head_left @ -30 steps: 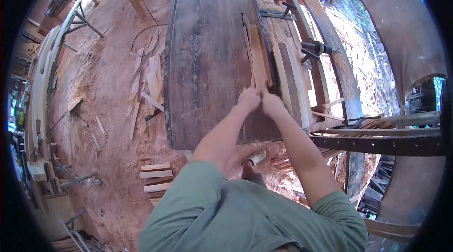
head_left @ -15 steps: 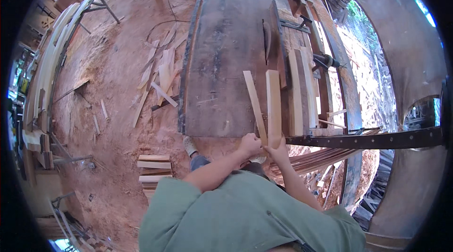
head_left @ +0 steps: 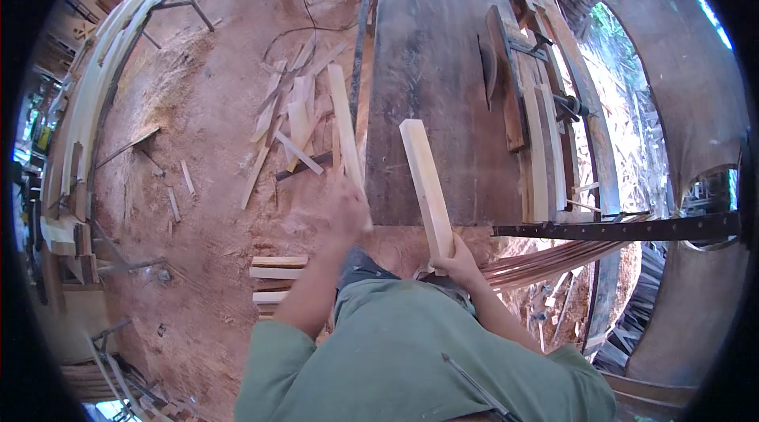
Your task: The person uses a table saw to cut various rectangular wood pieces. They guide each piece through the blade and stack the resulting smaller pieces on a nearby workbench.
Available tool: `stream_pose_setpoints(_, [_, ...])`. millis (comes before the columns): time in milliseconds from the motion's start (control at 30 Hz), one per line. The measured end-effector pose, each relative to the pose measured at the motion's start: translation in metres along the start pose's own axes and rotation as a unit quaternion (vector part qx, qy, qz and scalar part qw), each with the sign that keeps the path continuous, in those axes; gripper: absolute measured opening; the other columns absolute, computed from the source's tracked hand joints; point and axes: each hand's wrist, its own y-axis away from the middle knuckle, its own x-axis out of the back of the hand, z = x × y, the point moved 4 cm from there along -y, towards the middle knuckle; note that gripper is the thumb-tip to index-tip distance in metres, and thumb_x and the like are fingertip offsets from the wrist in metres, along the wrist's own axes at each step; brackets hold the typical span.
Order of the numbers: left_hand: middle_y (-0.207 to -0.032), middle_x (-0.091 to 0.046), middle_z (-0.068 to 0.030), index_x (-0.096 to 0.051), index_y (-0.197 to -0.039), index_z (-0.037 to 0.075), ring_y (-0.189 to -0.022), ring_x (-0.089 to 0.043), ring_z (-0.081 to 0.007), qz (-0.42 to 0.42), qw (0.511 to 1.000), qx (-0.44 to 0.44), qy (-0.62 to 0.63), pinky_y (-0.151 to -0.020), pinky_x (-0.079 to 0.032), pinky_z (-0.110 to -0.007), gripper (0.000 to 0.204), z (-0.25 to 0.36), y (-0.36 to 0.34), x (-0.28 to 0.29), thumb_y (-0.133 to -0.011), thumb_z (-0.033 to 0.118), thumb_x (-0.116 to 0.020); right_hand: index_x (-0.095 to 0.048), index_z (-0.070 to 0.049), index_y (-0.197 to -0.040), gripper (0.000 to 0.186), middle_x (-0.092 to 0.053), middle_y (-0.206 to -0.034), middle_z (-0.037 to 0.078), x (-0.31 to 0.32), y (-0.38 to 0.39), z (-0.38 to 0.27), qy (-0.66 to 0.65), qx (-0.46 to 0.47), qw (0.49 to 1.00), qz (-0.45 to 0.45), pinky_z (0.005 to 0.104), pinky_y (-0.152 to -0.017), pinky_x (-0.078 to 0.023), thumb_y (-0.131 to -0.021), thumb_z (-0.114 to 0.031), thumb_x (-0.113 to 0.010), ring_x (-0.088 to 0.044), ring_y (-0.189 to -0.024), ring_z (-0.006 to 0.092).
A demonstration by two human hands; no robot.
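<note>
My left hand, smeared by motion, is off the left edge of the saw table. In it is a thin pale wood strip, pointing away from me over the table's left edge. My right hand grips the near end of a thicker squared piece of wood. That piece slants to the far left over the table's near edge. Farther right, a saw blade stands in the table's slot beside an upright wooden fence.
Wood offcuts lie heaped on the dusty floor left of the table. Several cut pieces are stacked near my left arm. Long boards rest on a rack at far left. A dark metal bar juts out on the right.
My hands have separated. The left one has swung left with the thin strip, beyond the table's edge. The thicker piece in my right hand has moved left, away from the fence, and tilted.
</note>
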Motion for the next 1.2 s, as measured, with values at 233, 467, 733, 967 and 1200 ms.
stream_pose_setpoints(233, [-0.102, -0.06, -0.0259, -0.049, -0.12, -0.007, -0.095, -0.058, -0.0443, 0.136, 0.99, -0.02, 0.016, -0.081, -0.047, -0.049, 0.04, -0.021, -0.018, 0.059, -0.096, 0.025, -0.055, -0.04, 0.002, -0.141, 0.087, -0.055, -0.128, 0.015, 0.016, 0.018, -0.034, 0.098, 0.035, 0.993, -0.055, 0.0351, -0.099, -0.044, -0.065, -0.017, -0.077, -0.055, -0.116, 0.0245])
stream_pose_setpoints(467, [-0.101, -0.063, -0.0149, -0.053, -0.116, -0.004, -0.085, -0.066, -0.0303, -0.086, 0.757, 0.374, 0.53, -0.077, -0.053, -0.042, 0.039, 0.049, 0.199, -0.004, -0.09, 0.022, -0.064, -0.036, 0.0, -0.146, 0.074, -0.053, -0.132, 0.012, -0.038, 0.062, -0.053, 0.026, 0.071, 0.92, -0.384, 0.034, -0.1, -0.043, -0.086, -0.028, -0.07, -0.053, -0.118, 0.0214])
stream_pose_setpoints(733, [-0.09, -0.066, -0.018, -0.061, -0.1, -0.007, -0.08, -0.068, -0.0311, 0.197, 0.719, 0.545, 0.385, -0.07, -0.056, -0.043, 0.035, -0.029, 0.384, 0.133, -0.073, 0.014, -0.068, -0.053, 0.006, -0.131, 0.059, -0.065, -0.119, 0.02, -0.076, 0.062, -0.012, 0.417, 0.157, 0.802, -0.397, 0.0351, -0.093, -0.049, -0.089, -0.031, -0.068, -0.063, -0.11, 0.0249])
stream_pose_setpoints(967, [-0.077, -0.067, -0.0097, -0.069, -0.089, -0.001, -0.072, -0.065, -0.0197, 0.413, 0.728, 0.541, 0.079, -0.066, -0.052, -0.037, 0.024, -0.077, 0.604, 0.287, -0.078, 0.018, -0.078, -0.061, 0.007, -0.121, 0.052, -0.069, -0.105, 0.018, -0.081, 0.059, 0.076, 0.499, 0.075, 0.773, -0.384, 0.0346, -0.084, -0.052, -0.086, -0.03, -0.07, -0.066, -0.1, 0.0231])
stream_pose_setpoints(1200, [-0.101, -0.061, -0.0272, -0.064, -0.107, -0.004, -0.094, -0.06, -0.0435, 0.451, 0.635, 0.541, -0.316, -0.081, -0.047, -0.051, 0.045, -0.123, 0.801, 0.551, -0.094, 0.039, -0.059, -0.062, 0.008, -0.118, 0.047, -0.068, -0.091, 0.013, -0.185, 0.092, 0.114, 0.593, -0.009, 0.733, -0.334, 0.0311, -0.065, -0.054, -0.087, -0.026, -0.069, -0.065, -0.078, 0.0174])
